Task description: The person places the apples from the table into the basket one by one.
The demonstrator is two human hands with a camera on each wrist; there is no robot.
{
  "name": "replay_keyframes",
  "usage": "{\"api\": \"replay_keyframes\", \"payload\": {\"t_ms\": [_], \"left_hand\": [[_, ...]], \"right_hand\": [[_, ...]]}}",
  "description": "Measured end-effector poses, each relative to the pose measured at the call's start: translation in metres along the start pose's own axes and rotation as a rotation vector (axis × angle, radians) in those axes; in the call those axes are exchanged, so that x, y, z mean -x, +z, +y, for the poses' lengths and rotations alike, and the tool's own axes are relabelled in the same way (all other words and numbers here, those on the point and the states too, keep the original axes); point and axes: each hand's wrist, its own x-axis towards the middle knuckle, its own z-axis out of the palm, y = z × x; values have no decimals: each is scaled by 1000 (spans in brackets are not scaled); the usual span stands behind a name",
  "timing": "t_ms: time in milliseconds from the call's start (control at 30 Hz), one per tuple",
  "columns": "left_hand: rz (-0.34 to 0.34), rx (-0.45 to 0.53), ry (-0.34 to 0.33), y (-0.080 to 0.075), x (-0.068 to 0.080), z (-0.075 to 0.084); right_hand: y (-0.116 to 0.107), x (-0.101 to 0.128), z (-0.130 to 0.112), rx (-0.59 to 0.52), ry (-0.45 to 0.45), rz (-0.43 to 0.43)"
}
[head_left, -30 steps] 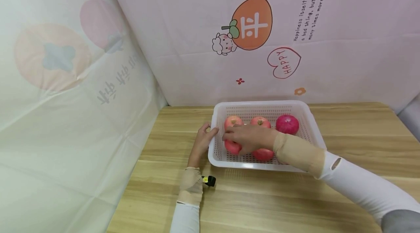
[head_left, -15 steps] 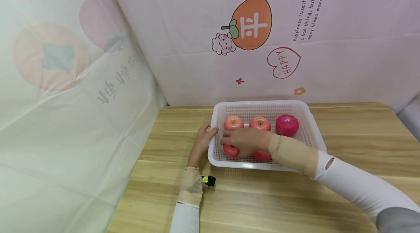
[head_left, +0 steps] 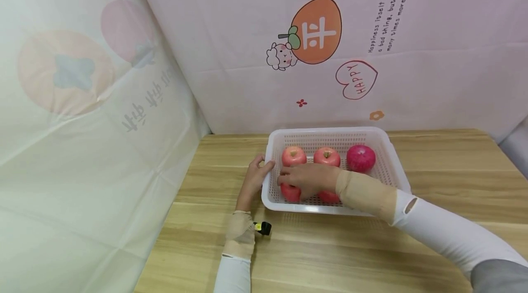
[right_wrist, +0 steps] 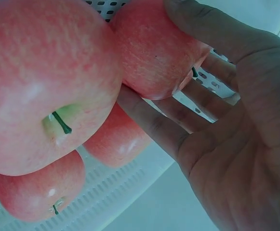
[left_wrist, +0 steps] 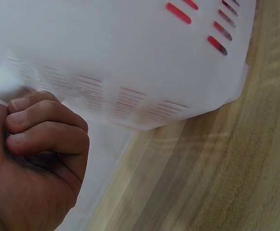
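Note:
A white perforated plastic basket (head_left: pixel 330 209) stands on the table with several apples in it. My left hand (head_left: pixel 254 177) grips its left rim, and the left wrist view shows the fingers curled at the basket's edge. Inside the basket, my right hand (head_left: pixel 309 177) holds the front-left apple (head_left: pixel 291 193). In the right wrist view its thumb and fingers lie round that apple (right_wrist: pixel 154 53). Another apple (head_left: pixel 328 196) sits at front middle, partly under the hand. Behind are a back-left apple (head_left: pixel 294 156), a back-middle apple (head_left: pixel 327 157) and a darker pink-red fruit (head_left: pixel 360 158).
The basket rests on a wood-grain table (head_left: pixel 321 256) near its back edge. A printed cloth (head_left: pixel 239 54) hangs behind it, and a pale cloth (head_left: pixel 82 155) hangs at the left. My right forearm hides the basket's front-right part.
My right hand and the front-left apple have shifted slightly left and toward the basket's front wall. The left hand and the basket have stayed in place.

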Motion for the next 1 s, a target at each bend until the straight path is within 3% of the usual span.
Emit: {"api": "replay_keyframes", "payload": {"t_ms": [767,1000], "left_hand": [[17,16,9,2,1,-2],[-27,9,-11,0,3,10]], "right_hand": [[0,2,-4,42,44,-48],[0,4,-3,25,40,-31]]}}
